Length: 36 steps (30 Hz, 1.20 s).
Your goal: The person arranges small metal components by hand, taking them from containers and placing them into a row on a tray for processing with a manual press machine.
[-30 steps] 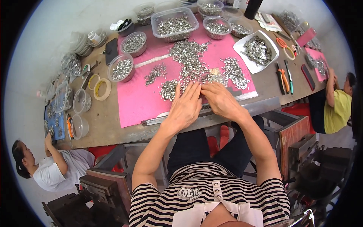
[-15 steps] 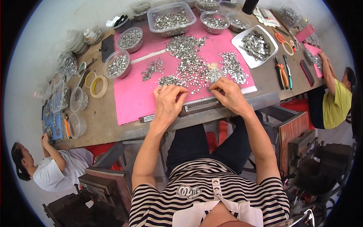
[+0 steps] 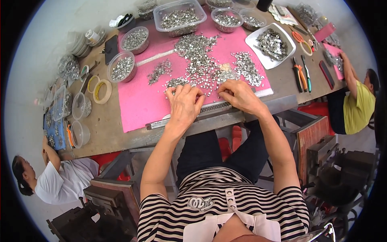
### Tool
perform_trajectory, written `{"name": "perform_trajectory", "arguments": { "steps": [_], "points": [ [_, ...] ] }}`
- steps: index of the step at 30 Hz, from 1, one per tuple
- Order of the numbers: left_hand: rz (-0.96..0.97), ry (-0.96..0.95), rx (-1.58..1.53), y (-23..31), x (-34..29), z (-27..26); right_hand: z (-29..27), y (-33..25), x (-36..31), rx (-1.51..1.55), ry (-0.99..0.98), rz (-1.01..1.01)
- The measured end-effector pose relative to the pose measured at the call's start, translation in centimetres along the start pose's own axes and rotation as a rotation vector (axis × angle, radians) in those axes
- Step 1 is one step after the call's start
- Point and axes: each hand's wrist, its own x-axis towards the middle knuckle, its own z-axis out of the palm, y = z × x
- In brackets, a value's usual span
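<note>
Both hands are at the near side of a pink mat (image 3: 139, 105), over small shiny metal pieces (image 3: 199, 60) heaped and scattered across it. My left hand (image 3: 184, 104) has thumb and fingers drawn together in a pinch, beside a narrow grooved metal rail (image 3: 215, 107) along the table's front. Across a small gap, my right hand (image 3: 242, 97) is bent the same way, its thumb and index fingertip close together near loose pieces. Whatever either pinch holds is too small or too hidden to make out.
Plastic tubs (image 3: 180, 22) of metal pieces line the back, with a white dish (image 3: 264, 60) at right. Pliers (image 3: 299, 74), scissors (image 3: 300, 39) and tape rolls (image 3: 102, 91) lie at the sides. Co-workers sit left (image 3: 64, 181) and right (image 3: 350, 109).
My hands have come slightly closer together, the left one shifting right along the rail and the right one leftward. The view has shifted a little.
</note>
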Motion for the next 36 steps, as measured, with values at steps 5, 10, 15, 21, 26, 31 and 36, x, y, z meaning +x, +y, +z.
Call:
{"name": "perform_trajectory", "arguments": {
  "steps": [5, 10, 15, 21, 26, 31, 36],
  "points": [
    [0.013, -0.033, -0.055, -0.3, 0.1, -0.4, -0.4, -0.4, 0.0, 0.03, -0.036, 0.027],
    [0.05, -0.057, -0.054, -0.3, 0.1, -1.0, 0.5, 0.3, -0.1, -0.024, -0.039, -0.014],
    [0.126, -0.112, -0.113, 0.1, 0.4, -0.7, 0.9, 0.0, -0.1, -0.057, 0.044, -0.059],
    [0.264, -0.184, -0.149, -0.4, 1.7, -0.1, 1.1, 0.2, -0.5, -0.058, 0.065, -0.072],
    [0.311, -0.276, -0.135, -0.8, 2.3, 0.0, 1.5, 0.0, -0.6, -0.054, 0.108, -0.034],
    [0.325, -0.319, -0.152, -0.5, 3.0, -0.1, 1.8, 0.2, -0.8, -0.088, 0.143, -0.097],
    [0.266, -0.32, -0.264, -0.6, 2.7, -0.8, 2.1, -0.1, -1.0, -0.16, 0.172, -0.082]
  ]
}}
